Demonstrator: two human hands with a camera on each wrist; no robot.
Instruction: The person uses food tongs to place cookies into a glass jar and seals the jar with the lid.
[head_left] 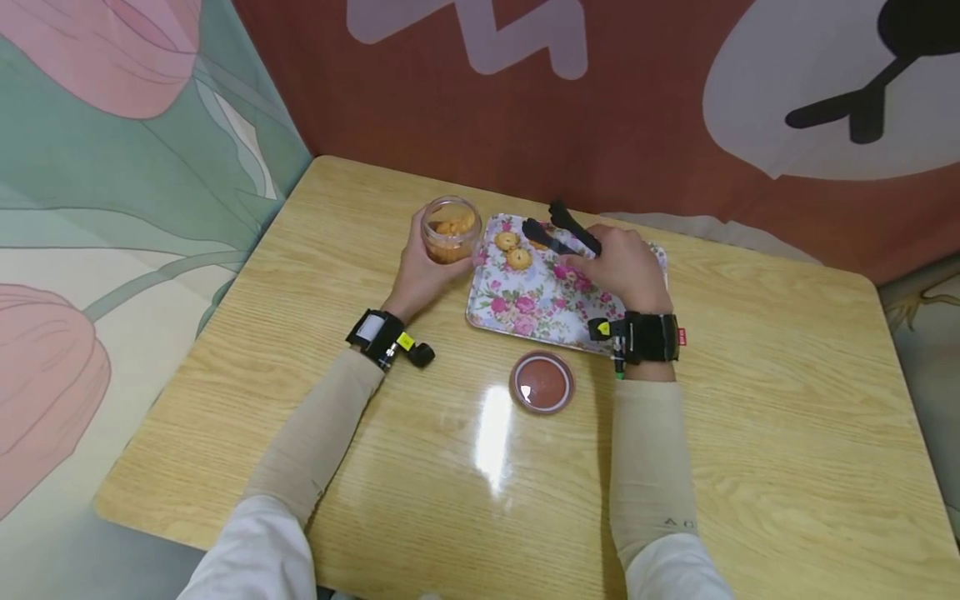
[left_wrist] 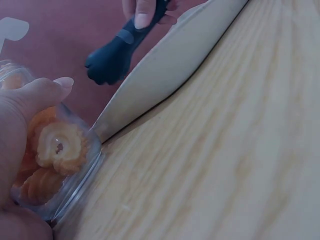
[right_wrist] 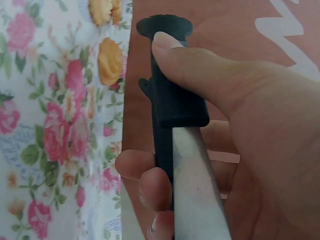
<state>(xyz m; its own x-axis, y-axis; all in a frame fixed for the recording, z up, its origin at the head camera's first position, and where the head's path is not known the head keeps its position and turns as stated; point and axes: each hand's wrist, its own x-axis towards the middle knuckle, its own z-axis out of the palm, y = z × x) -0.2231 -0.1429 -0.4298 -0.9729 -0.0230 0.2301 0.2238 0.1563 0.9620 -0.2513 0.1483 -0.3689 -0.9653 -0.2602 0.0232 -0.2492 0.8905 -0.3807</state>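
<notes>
My left hand (head_left: 423,271) grips a clear plastic jar (head_left: 452,218) at the left edge of the tray, thumb along its near side. Ring-shaped cookies (left_wrist: 60,147) show through its wall in the left wrist view. Over the floral tray (head_left: 517,304), my right hand (head_left: 626,262) holds tongs (head_left: 577,229) with black tips and a metal handle, thumb on one arm and fingers curled round the other. The tips stand apart and point left, nothing between them. Two cookies (head_left: 513,250) lie on the tray's left part; another cookie (head_left: 537,245) sits partly hidden beneath the tongs.
A round reddish-brown lid (head_left: 543,382) lies on the wooden table (head_left: 780,400) in front of the tray. Behind the table's far edge rises a brown patterned wall (head_left: 645,100); a leaf-and-flower patterned wall (head_left: 150,167) stands at the left.
</notes>
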